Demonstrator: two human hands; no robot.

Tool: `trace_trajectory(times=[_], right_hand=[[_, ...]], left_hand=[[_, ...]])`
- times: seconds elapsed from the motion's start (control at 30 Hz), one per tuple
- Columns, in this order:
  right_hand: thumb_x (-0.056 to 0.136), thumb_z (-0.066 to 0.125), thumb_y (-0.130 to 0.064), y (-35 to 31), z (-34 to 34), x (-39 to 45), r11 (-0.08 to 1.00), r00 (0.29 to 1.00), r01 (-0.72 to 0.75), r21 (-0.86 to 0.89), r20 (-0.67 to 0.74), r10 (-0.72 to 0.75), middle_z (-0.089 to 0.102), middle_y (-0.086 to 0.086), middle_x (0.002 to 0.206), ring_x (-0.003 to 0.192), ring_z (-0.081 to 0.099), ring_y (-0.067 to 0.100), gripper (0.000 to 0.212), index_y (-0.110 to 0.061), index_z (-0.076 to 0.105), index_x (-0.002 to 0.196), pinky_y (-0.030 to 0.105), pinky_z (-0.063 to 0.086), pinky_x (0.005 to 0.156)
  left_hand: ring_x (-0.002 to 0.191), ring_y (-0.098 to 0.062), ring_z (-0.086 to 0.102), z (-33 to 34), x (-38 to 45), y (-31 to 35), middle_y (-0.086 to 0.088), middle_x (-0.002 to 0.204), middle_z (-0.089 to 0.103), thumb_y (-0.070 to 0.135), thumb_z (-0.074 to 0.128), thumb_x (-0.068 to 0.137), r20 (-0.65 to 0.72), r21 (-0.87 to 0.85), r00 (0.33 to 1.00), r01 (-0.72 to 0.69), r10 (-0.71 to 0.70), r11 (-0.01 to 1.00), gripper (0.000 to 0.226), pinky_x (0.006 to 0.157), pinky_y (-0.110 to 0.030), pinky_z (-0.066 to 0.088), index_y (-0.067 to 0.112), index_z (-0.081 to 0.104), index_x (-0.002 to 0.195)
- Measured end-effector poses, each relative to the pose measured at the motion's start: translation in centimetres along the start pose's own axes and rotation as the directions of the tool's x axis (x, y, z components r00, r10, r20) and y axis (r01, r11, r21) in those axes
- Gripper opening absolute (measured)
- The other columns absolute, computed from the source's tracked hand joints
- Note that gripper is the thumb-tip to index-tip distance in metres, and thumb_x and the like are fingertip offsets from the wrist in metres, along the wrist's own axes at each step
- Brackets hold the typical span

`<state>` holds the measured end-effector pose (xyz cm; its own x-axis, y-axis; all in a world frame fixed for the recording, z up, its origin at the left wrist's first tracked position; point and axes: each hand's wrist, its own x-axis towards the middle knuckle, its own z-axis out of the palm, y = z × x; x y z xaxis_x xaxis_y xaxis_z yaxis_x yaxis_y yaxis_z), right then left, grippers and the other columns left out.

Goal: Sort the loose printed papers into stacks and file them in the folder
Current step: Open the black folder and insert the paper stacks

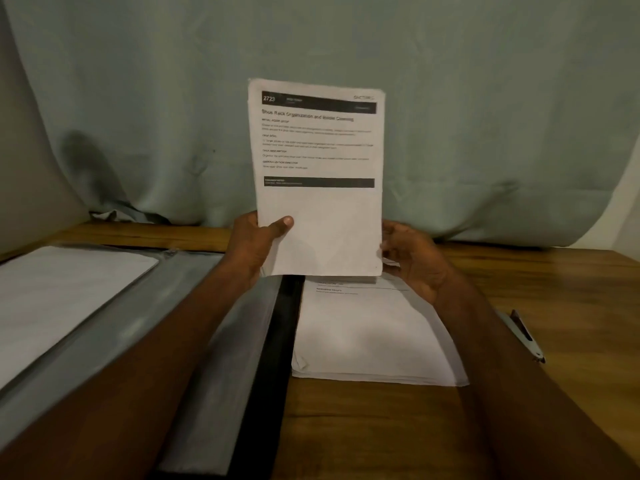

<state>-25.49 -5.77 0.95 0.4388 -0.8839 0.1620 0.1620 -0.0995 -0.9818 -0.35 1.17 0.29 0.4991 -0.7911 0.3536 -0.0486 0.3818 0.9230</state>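
A bundle of printed papers (318,161) stands upright in front of me, its top sheet showing a black header bar and text. My left hand (256,244) grips its lower left edge, thumb on the front. My right hand (412,261) holds the lower right edge with curled fingers. Under the bundle a stack of white printed sheets (370,337) lies flat on the wooden table (381,427). On the left lies an open grey folder (145,317) with a black spine (273,358) and a white sheet (59,292) inside its left half.
A stapler-like metal tool (524,336) lies on the table at the right, beyond my right forearm. A pale green cloth (311,39) hangs behind the table and bunches at its back edge.
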Motion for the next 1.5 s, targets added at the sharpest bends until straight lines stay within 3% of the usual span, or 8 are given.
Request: trace_trajectory(times=[0.13,0.37,0.53,0.73,0.9,1.0,1.27,1.5], right_hand=[[0.082,0.082,-0.014,0.2,0.3,-0.1,0.993,0.995,0.085,0.078,-0.062,-0.081,0.076,0.004,0.116,0.105,0.074,0.022,0.046,-0.012,0.068,0.126,0.033,0.06,0.085],[0.078,0.087,-0.01,0.5,-0.4,0.4,0.993,0.962,0.116,-0.035,-0.246,-0.121,0.074,0.004,0.119,0.108,0.071,0.023,0.053,-0.01,0.066,0.127,0.037,0.055,0.098],[0.085,0.082,-0.011,0.0,0.8,-0.1,0.977,0.95,0.182,-0.111,-0.238,-0.204,0.073,-0.008,0.096,0.081,0.069,0.003,0.026,-0.027,0.067,0.099,0.016,0.057,0.068],[0.088,0.079,-0.015,-0.5,0.9,-0.7,0.962,0.916,0.227,-0.152,-0.303,-0.264,0.073,-0.011,0.096,0.082,0.07,0.005,0.021,-0.03,0.066,0.095,0.02,0.057,0.068],[0.086,0.082,-0.013,1.0,-0.1,-1.4,0.982,0.954,0.028,-0.188,-0.287,-0.082,0.07,-0.005,0.101,0.09,0.066,0.015,0.029,-0.029,0.061,0.099,0.03,0.052,0.066],[0.086,0.081,-0.009,0.6,0.0,-1.3,0.972,0.946,0.07,-0.225,-0.295,-0.136,0.07,-0.003,0.103,0.09,0.066,0.01,0.028,-0.022,0.064,0.103,0.025,0.052,0.068],[0.089,0.078,-0.013,1.0,0.3,-1.3,0.928,0.954,0.018,-0.372,-0.27,-0.127,0.067,0.006,0.125,0.1,0.062,0.02,0.042,-0.009,0.062,0.127,0.037,0.052,0.088],[0.088,0.079,-0.012,1.5,0.2,-0.8,0.91,0.957,-0.025,-0.414,-0.273,-0.098,0.065,0.004,0.119,0.096,0.06,0.019,0.044,-0.008,0.062,0.129,0.035,0.053,0.08]], left_hand=[[0.079,-0.003,0.073,2.2,-1.1,-0.1,0.008,0.095,0.075,0.012,0.079,0.088,0.103,-0.008,0.994,-0.029,0.03,1.0,0.025,0.068,-0.018,0.057,0.012,0.072,0.112],[0.089,-0.009,0.075,2.8,-1.7,-0.8,0.01,0.098,0.077,0.007,0.081,0.084,0.206,0.004,0.978,-0.016,0.015,1.0,0.03,0.076,-0.02,0.06,0.014,0.072,0.112],[0.084,-0.007,0.075,3.1,-2.2,-0.4,0.004,0.103,0.076,0.006,0.08,0.086,0.138,-0.015,0.989,-0.056,0.058,0.998,0.022,0.076,-0.021,0.06,0.017,0.073,0.104],[0.085,0.008,0.07,4.5,-3.5,0.1,0.02,0.098,0.07,0.009,0.075,0.093,0.138,0.114,0.947,-0.305,0.289,0.945,0.025,0.071,-0.01,0.053,0.025,0.067,0.111],[0.097,-0.015,0.07,4.7,-3.1,-1.9,-0.001,0.109,0.071,0.018,0.08,0.089,0.167,0.288,0.976,-0.186,0.142,0.939,0.031,0.082,-0.027,0.057,0.015,0.068,0.118],[0.097,-0.018,0.072,4.6,-3.1,-1.8,-0.003,0.109,0.074,0.018,0.079,0.09,0.129,0.261,0.984,-0.154,0.123,0.953,0.027,0.088,-0.036,0.059,0.012,0.072,0.115],[0.081,-0.009,0.069,4.1,-2.9,-2.4,0.004,0.093,0.071,0.02,0.076,0.093,0.128,0.336,0.989,-0.119,0.08,0.935,0.019,0.056,-0.015,0.052,0.011,0.072,0.109],[0.079,-0.01,0.065,4.5,-2.7,-2.7,-0.002,0.104,0.068,0.016,0.076,0.093,0.092,0.354,0.994,-0.089,0.06,0.931,0.028,0.064,-0.018,0.051,0.002,0.07,0.117]])
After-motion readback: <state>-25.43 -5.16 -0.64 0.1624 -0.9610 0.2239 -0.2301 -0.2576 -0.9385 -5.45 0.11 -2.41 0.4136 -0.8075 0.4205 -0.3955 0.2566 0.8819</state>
